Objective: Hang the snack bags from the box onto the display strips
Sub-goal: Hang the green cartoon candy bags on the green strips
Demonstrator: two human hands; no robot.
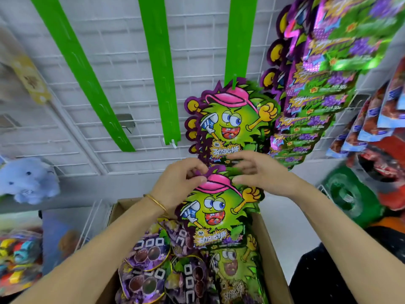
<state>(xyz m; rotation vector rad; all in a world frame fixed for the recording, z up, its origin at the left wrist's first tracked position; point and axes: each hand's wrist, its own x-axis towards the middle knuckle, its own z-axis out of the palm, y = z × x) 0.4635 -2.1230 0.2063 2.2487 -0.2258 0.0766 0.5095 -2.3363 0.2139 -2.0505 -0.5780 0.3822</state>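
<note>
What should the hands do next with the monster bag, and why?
Probably lift the held bag a little and hook its top onto the green strip just under the hung bag; the left hand pinches its top right below that one.

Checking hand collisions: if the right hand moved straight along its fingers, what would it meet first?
Probably the left hand, which pinches the top of the held snack bag; the right hand points leftward at it across the bag's pink cap. Depth is unclear.
</note>
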